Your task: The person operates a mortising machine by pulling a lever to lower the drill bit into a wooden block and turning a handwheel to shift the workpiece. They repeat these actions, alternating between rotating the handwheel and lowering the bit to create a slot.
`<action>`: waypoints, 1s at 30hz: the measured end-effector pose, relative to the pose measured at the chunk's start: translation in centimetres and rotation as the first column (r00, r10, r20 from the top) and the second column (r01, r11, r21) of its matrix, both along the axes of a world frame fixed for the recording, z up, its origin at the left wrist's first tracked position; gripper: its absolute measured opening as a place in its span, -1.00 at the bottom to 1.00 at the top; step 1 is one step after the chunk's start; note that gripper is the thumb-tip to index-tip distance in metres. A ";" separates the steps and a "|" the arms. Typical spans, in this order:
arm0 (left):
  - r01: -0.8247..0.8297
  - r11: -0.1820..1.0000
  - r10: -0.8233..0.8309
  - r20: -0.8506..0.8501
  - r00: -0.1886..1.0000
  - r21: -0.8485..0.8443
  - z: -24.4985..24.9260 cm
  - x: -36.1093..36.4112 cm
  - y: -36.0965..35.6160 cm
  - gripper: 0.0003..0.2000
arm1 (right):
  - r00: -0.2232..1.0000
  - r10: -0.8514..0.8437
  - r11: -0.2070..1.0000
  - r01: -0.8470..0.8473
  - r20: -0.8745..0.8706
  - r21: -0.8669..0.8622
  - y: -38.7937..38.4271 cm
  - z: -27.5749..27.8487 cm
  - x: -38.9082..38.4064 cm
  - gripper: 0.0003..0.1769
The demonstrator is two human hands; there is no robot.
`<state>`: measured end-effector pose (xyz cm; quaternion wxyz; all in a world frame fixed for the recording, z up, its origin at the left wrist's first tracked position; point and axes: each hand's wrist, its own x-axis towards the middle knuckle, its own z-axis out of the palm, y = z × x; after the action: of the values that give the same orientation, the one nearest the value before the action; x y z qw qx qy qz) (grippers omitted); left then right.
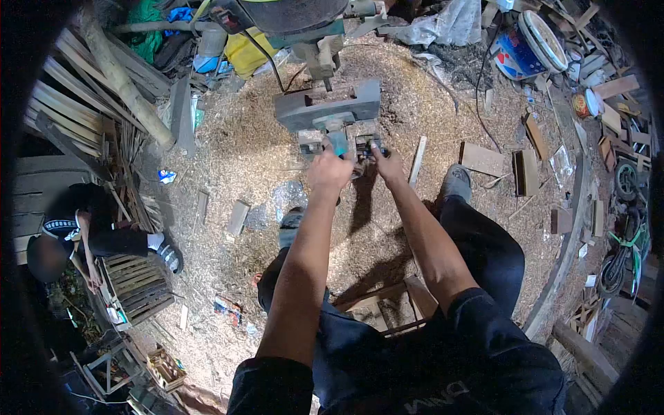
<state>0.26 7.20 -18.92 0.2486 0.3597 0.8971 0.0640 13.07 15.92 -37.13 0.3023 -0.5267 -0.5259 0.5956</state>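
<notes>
We look down along two bare forearms stretched out to a grey slab-shaped metal machine table [325,109] that stands in a floor of pale sawdust [242,149]. The left hand [330,171] is closed in a fist around a short teal handle [338,143] that sticks out just below the front edge of the table. The handle's tip shows above the knuckles. The right hand [389,166] lies just beside it, its fingers [377,149] reaching forward onto a small dark metal fitting [364,145] under the same edge. We cannot tell whether they pinch it or only rest on it, as the part is small and shadowed. The two hands are near each other but not touching.

Above the table a dark round machine body [297,14] fills the top of the view, and a thin black cable [271,66] runs down from it. A flat pale wooden strip [417,159] lies in the sawdust just right of the right hand. Between the person's dark-trousered legs sits an open light wooden frame [387,304]. Well apart at the far left, another person [83,225] sits low beside a slatted wooden crate [138,287]. A blue-and-white plastic bucket [522,48] lies tipped at the upper right among wood offcuts.
</notes>
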 end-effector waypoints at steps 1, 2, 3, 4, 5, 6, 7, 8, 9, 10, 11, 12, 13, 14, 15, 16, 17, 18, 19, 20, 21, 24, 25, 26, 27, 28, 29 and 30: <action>-0.012 1.000 0.012 -0.003 1.000 0.015 -0.2 -0.1 0.2 -0.26 | 0.997 0.017 1.000 -0.018 0.081 0.015 -0.2 0.9 0.0 -0.37; -0.024 0.999 0.024 -0.005 1.000 0.028 -0.4 -0.1 0.3 -0.26 | 0.986 0.034 0.999 -0.038 0.163 0.026 -0.3 1.8 0.1 -0.39; -0.035 0.999 0.036 -0.006 0.999 0.040 -0.6 -0.1 0.2 -0.26 | 0.969 0.049 0.998 -0.059 0.244 0.035 -0.7 2.4 0.1 -0.40; -0.064 0.997 0.065 -0.007 0.998 0.051 -0.7 0.0 0.2 -0.27 | 0.988 -0.046 0.954 0.000 0.148 0.299 -1.6 0.7 -0.6 -0.43; -0.094 0.993 0.095 -0.007 0.995 0.064 -0.7 0.1 0.3 -0.27 | 0.987 -0.085 0.944 0.036 0.137 0.327 -1.9 -0.7 -0.7 -0.44; -0.124 0.989 0.124 -0.006 0.992 0.079 -0.7 0.2 0.4 -0.28 | 0.984 -0.124 0.932 0.072 0.125 0.356 -2.2 -0.4 -0.9 -0.44; -0.145 0.986 0.146 -0.005 0.989 0.086 -0.8 0.3 0.4 -0.30 | 0.981 -0.159 0.918 0.105 0.114 0.382 -2.7 0.3 -1.0 -0.44; -0.168 0.981 0.169 -0.003 0.986 0.094 -0.8 0.4 0.5 -0.31 | 0.984 -0.143 0.949 0.106 0.105 0.296 -2.8 1.1 -0.8 -0.47; -0.191 0.976 0.193 -0.003 0.981 0.102 -0.8 0.5 0.5 -0.33 | 0.983 -0.131 0.960 0.094 0.127 0.265 -2.7 0.4 -0.6 -0.53; -0.184 0.974 0.188 -0.017 0.982 0.129 -0.7 0.6 0.4 -0.35 | 0.982 -0.120 0.968 0.083 0.146 0.237 -2.0 -1.1 -0.2 -0.55; -0.176 0.972 0.183 -0.031 0.983 0.159 -0.5 0.8 0.3 -0.37 | 0.980 -0.110 0.975 0.074 0.165 0.211 -1.4 -2.5 0.0 -0.54; -0.165 0.968 0.176 -0.045 0.983 0.188 -0.3 0.9 0.2 -0.39 | 0.989 -0.105 0.990 0.093 0.109 0.105 -1.3 -2.9 0.0 -0.48; -0.157 0.968 0.170 -0.054 0.984 0.196 -0.3 0.9 0.2 -0.40 | 0.986 -0.109 0.991 0.098 0.125 0.094 -1.0 -3.3 -0.1 -0.49; -0.148 0.968 0.164 -0.062 0.985 0.202 -0.4 0.9 0.2 -0.41 | 0.983 -0.114 0.991 0.103 0.143 0.081 -0.8 -3.7 0.1 -0.50; -0.141 0.968 0.159 -0.070 0.985 0.209 -0.5 1.0 0.2 -0.42 | 0.980 -0.117 0.992 0.107 0.161 0.067 -0.7 -4.2 0.1 -0.51; -0.127 0.959 0.157 -0.101 0.982 0.252 -1.0 0.9 0.2 -0.42 | 0.980 -0.136 0.989 0.128 0.143 0.069 -0.4 -4.6 0.1 -0.50; -0.114 0.950 0.158 -0.132 0.979 0.291 -1.8 0.9 0.0 -0.42 | 0.980 -0.153 0.987 0.145 0.126 0.067 -0.4 -5.1 -0.1 -0.49; -0.099 0.939 0.160 -0.164 0.973 0.329 -2.1 0.9 -0.1 -0.42 | 0.980 -0.169 0.985 0.163 0.107 0.064 -0.5 -5.1 -0.3 -0.48; -0.103 0.939 0.160 -0.152 0.975 0.328 -2.3 0.9 -0.2 -0.42 | 0.982 -0.179 0.983 0.175 0.061 0.058 -0.8 -5.1 -0.4 -0.44; -0.105 0.939 0.159 -0.140 0.977 0.328 -2.5 0.7 -0.1 -0.42 | 0.982 -0.189 0.981 0.188 0.014 0.052 -0.9 -5.0 -0.4 -0.39; -0.108 0.937 0.158 -0.129 0.979 0.331 -2.5 0.7 0.0 -0.42 | 0.980 -0.199 0.979 0.200 -0.034 0.049 -0.9 -4.3 -0.5 -0.33; -0.106 0.927 0.176 -0.169 0.970 0.359 -2.8 0.8 -0.1 -0.42 | 0.857 -0.496 0.868 0.489 -0.138 -0.083 -1.3 -1.6 -0.4 -0.39; -0.118 0.936 0.174 -0.144 0.974 0.330 -2.2 0.7 -0.1 -0.42 | 0.786 -0.607 0.790 0.582 -0.115 -0.192 -1.2 0.0 1.0 -0.36; -0.129 0.945 0.171 -0.118 0.978 0.300 -1.6 0.7 -0.1 -0.42 | 0.816 -0.575 0.818 0.572 -0.063 -0.056 -0.9 -0.4 1.7 -0.33; -0.135 0.954 0.165 -0.091 0.982 0.267 -1.3 0.8 -0.1 -0.42 | 0.835 -0.550 0.833 0.548 -0.004 0.079 -0.9 -0.8 2.1 -0.30; -0.129 0.949 0.161 -0.089 0.983 0.287 -1.4 0.9 -0.2 -0.42 | 0.856 -0.516 0.854 0.515 0.001 0.077 -1.0 -1.4 1.6 -0.31; -0.125 0.943 0.159 -0.087 0.983 0.309 -1.4 0.8 -0.2 -0.42 | 0.877 -0.480 0.875 0.478 0.004 0.078 -0.9 -1.9 0.6 -0.31; -0.123 0.936 0.159 -0.085 0.984 0.331 -1.4 0.8 -0.3 -0.42 | 0.897 -0.441 0.895 0.439 0.009 0.077 -1.0 -1.9 -0.2 -0.31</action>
<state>1.09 6.92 -20.35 0.1311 0.3333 0.9102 0.2082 12.86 14.92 -39.06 0.4413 -0.6282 -0.4185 0.4853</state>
